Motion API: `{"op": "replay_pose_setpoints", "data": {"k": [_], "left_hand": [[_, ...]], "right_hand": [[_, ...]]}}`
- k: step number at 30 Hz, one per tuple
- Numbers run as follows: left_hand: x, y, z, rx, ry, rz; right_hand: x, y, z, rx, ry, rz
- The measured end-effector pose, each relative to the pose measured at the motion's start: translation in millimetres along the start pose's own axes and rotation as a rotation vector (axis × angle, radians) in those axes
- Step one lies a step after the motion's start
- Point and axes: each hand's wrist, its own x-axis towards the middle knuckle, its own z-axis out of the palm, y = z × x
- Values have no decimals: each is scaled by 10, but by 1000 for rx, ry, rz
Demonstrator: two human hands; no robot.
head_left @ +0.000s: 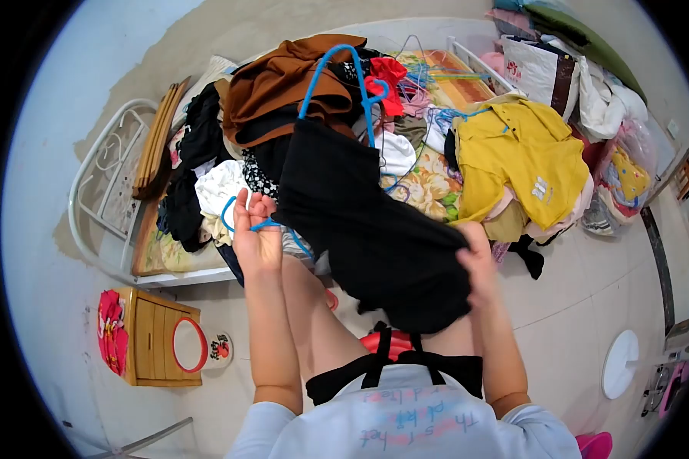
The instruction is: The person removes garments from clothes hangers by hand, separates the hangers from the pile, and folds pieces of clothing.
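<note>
My left hand, palm turned up, has its fingers closed on the hook end of a blue clothes hanger. A black garment hangs slantwise on that hanger and hides most of its middle. The hanger's looped far end sticks out above the cloth. At the garment's lower right edge, my right hand grips the fabric, slightly blurred. The cloth is stretched between both hands above my lap. Its exact kind is unclear.
Clothes cover the bed ahead: a brown garment, a yellow shirt and white cloth. More blue hangers lie among them. A wooden cabinet and a red-rimmed bin stand at left. Bags are piled at right.
</note>
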Motion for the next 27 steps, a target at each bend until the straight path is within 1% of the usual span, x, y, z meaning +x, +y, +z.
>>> {"op": "replay_pose_setpoints", "data": {"k": [1, 3, 5, 6, 7, 8, 9, 11, 12, 13, 14, 15, 17, 18, 19, 21, 22, 23, 25, 27], "left_hand": [[-5, 35, 40, 76, 14, -29], [-72, -53, 134, 224, -23, -82], [-126, -101, 259, 238, 53, -59], [-112, -128, 209, 237, 55, -64], [-91, -138, 126, 171, -32, -70], [-83, -156, 71, 104, -119, -79], [-155, -257, 162, 99, -19, -165], [-214, -342, 180, 147, -37, -190], [-339, -465, 285, 129, -43, -285], [-344, -472, 308, 101, -24, -292], [-378, -483, 351, 111, -18, -262], [-399, -490, 399, 119, -14, -230], [-424, -461, 441, 153, -13, -191], [-423, -449, 443, 187, -9, -151], [-427, -441, 432, 186, -7, -149], [-434, -437, 417, 216, -26, -108], [-444, -458, 429, 215, -25, -109], [-471, -497, 459, 215, 4, -140], [-529, -580, 510, 197, 46, -209], [-558, -622, 518, 257, -16, -217]], "right_hand": [[19, -165, -35, 251, 97, 140], [171, -290, -109, 277, 111, -10], [223, -217, -164, 245, 142, -32], [278, -240, -122, -11, 213, -123], [308, -255, -54, -265, 277, -214], [261, -273, 18, -537, 329, -216], [229, -181, 193, -575, 207, -408], [193, -243, 402, -512, 79, -286], [162, -306, 541, -687, 45, -330], [188, -346, 685, -861, -7, -379], [246, -272, 730, -865, 37, -470], [289, -292, 731, -866, 40, -471], [334, -337, 749, -1053, 98, -569], [346, -322, 747, -960, 171, -537], [349, -321, 745, -960, 168, -537], [334, -349, 745, -804, 313, -741], [288, -409, 781, -950, 246, -715], [300, -398, 804, -951, 248, -712], [327, -384, 833, -1271, 20, -743], [424, -334, 761, -1268, 14, -766]]}}
